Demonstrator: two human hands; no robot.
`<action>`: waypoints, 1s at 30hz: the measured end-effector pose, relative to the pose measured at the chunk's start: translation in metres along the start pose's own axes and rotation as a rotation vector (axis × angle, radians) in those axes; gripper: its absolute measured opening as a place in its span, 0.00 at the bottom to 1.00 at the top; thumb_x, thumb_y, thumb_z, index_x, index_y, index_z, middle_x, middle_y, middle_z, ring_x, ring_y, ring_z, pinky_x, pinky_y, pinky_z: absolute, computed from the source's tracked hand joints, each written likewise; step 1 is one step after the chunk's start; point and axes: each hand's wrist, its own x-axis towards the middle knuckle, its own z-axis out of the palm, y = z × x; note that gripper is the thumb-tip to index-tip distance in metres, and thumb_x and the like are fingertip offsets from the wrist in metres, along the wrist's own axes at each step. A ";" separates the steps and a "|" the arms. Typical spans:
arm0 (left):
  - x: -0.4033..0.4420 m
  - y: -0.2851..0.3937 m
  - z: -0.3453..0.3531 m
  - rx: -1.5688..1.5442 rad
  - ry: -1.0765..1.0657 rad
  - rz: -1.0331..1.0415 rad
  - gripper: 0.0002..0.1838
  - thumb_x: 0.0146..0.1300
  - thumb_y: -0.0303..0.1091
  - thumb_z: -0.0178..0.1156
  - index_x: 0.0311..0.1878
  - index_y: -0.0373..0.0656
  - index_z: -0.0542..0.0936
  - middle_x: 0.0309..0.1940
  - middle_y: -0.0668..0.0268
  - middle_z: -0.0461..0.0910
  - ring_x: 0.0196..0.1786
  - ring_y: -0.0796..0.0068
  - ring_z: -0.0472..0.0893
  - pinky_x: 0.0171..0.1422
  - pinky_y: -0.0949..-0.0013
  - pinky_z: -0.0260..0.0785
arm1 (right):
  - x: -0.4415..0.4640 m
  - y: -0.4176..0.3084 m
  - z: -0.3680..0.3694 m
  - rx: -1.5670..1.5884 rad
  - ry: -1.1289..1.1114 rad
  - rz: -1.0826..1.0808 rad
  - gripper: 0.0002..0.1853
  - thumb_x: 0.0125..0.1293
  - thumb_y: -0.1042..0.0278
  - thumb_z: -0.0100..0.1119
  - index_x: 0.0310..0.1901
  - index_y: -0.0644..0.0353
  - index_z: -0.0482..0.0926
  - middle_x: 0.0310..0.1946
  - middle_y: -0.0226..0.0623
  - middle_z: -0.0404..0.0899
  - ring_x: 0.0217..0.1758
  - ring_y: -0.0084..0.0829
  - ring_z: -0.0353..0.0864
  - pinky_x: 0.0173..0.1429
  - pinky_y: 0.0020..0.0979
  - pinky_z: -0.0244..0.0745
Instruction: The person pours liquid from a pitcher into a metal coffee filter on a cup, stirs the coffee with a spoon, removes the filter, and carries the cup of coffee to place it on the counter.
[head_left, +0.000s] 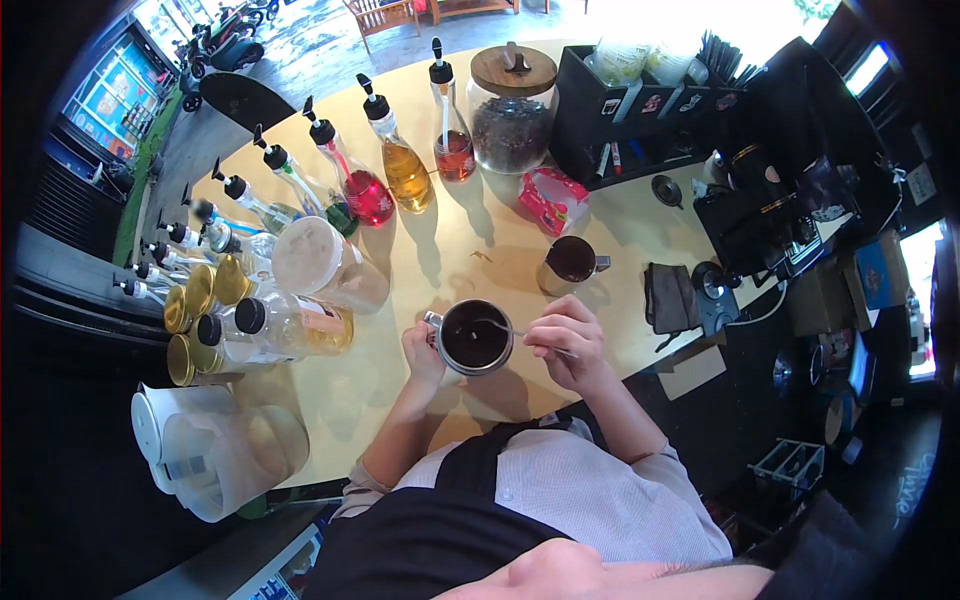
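A metal mug [468, 369] with dark liquid in it is in front of me, low in the middle of the view. My left hand [424, 352] is closed round the handle on its left side. In my right hand [568, 343] a metal spoon [515, 332] is pinched by the handle, its tip reaching over the rim into the mug. The spoon's bowl is partly hidden at the liquid. Just beyond my right hand stands a second mug [552, 282], dark inside, with its handle to the right.
Pump-topped syrup bottles [407, 175] curve along the left and back. Nearer on the left are a white-lidded tub [340, 275] and clear pitchers [250, 455]. Behind lie a pink packet [553, 200], a wooden-lidded jar [512, 130] and a black organizer [600, 150]; a dark cloth [671, 298] lies right.
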 end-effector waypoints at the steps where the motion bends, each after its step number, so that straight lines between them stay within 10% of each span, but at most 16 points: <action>1: -0.001 0.003 0.002 0.014 0.020 0.027 0.26 0.70 0.46 0.45 0.21 0.38 0.77 0.14 0.76 0.68 0.18 0.87 0.62 0.23 0.76 0.49 | 0.001 -0.001 0.000 0.000 -0.001 0.001 0.08 0.59 0.64 0.64 0.36 0.57 0.79 0.28 0.32 0.81 0.30 0.34 0.74 0.36 0.31 0.70; 22: 0.005 -0.002 0.004 -0.179 0.008 -0.072 0.23 0.70 0.41 0.44 0.16 0.47 0.65 0.14 0.78 0.60 0.18 0.86 0.58 0.22 0.76 0.48 | -0.027 -0.020 -0.011 -0.100 0.120 -0.030 0.10 0.54 0.69 0.67 0.39 0.55 0.81 0.32 0.30 0.84 0.29 0.31 0.74 0.37 0.29 0.70; 30: 0.006 -0.001 0.009 -0.253 0.062 -0.097 0.22 0.69 0.39 0.43 0.16 0.49 0.62 0.14 0.77 0.58 0.18 0.86 0.59 0.23 0.76 0.50 | -0.053 -0.012 -0.001 0.346 0.499 0.337 0.12 0.74 0.59 0.46 0.44 0.57 0.75 0.33 0.38 0.82 0.31 0.25 0.72 0.38 0.25 0.66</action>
